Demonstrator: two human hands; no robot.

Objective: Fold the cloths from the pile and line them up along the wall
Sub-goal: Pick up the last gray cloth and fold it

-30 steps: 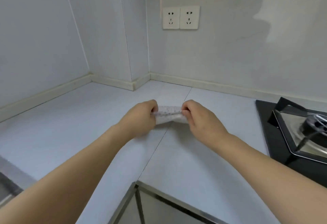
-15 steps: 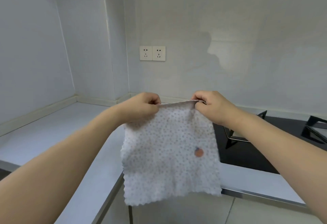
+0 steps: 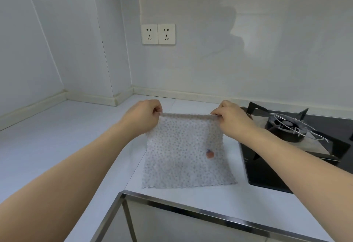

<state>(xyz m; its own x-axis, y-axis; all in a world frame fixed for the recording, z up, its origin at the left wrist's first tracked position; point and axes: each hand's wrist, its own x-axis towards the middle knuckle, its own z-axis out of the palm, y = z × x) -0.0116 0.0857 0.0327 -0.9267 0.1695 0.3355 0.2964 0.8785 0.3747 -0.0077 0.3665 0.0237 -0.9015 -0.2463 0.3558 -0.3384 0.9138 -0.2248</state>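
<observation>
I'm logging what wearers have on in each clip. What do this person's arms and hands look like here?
Both forearms are bare to the frame's edge: no sleeves show. The left hand and right hand wear no gloves, and no rings, watch or bracelets are visible.

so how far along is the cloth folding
Done: nothing visible; no folded cloths lie along the wall on the counter. In hand: one dotted cloth, unfolded, pinched at its top corners by the left hand and right hand, hanging over the counter beside the stove. Left: folding and placing it; no pile is in view.
</observation>
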